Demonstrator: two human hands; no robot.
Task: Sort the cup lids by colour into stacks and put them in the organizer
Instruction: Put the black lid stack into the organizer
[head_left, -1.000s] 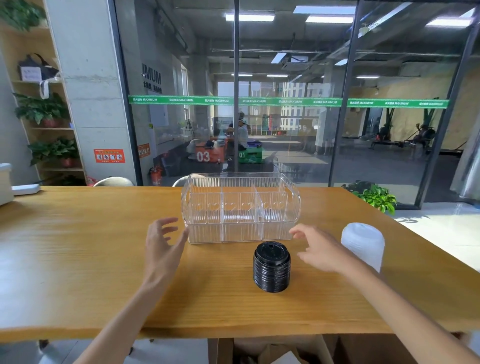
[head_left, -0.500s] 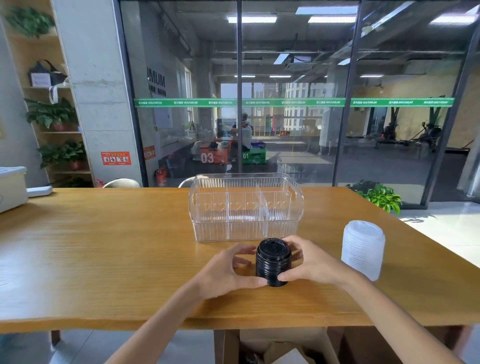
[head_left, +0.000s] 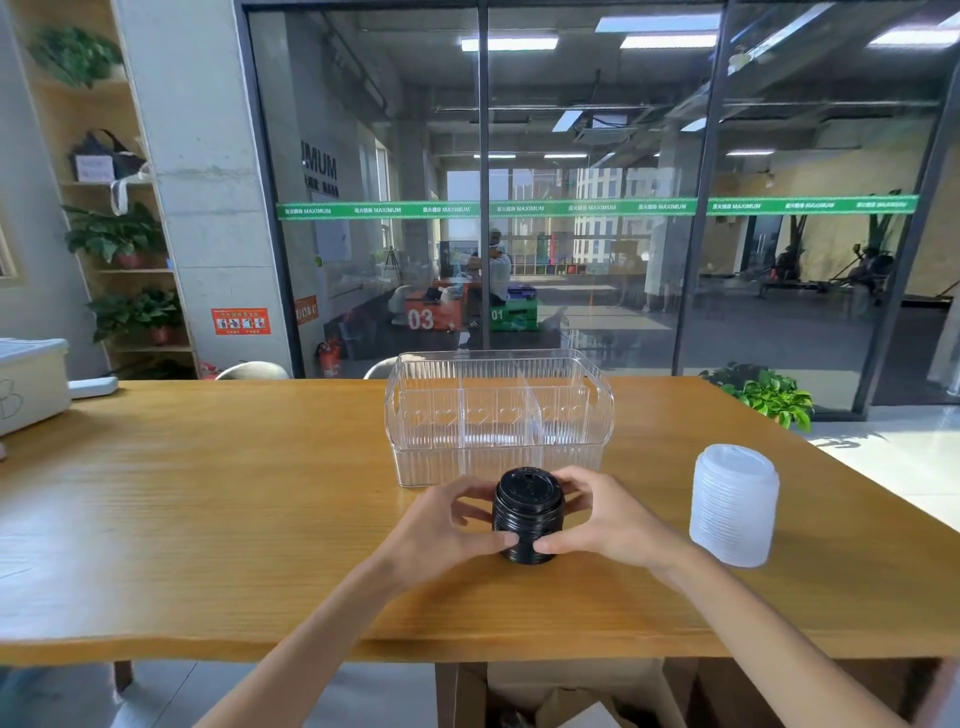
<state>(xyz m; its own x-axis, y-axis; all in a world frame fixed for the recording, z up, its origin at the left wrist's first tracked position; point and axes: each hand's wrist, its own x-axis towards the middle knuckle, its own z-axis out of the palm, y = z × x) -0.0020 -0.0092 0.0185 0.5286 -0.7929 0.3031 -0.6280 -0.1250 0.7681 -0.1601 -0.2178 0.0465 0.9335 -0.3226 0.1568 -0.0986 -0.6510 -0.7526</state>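
The wooden worktop (head_left: 208, 519) carried everything, its near edge running straight across below the forearms and its right edge falling away just past the white stack. Wide bare wood lay open to the left of the clear organizer (head_left: 498, 415), which stood upright near the far edge, its compartments holding nothing. A white bin (head_left: 31, 382) sat at the far left edge, well apart from the organizer.

The stack of white lids (head_left: 733, 506) stood upright to the right of the organizer and nearer the camera, touched by neither hand. The stack of black lids (head_left: 528, 514) stood just in front of the organizer's front wall, close to it but apart.

A second earlier both hands had hovered spread beside the organizer, the black stack free between them; half a second earlier they had closed in on it. Now the left hand (head_left: 441, 530) and right hand (head_left: 613, 519) both clasped the black stack, fingers curled round its sides and thumb tips meeting low on its near face, its base apparently on the wood.
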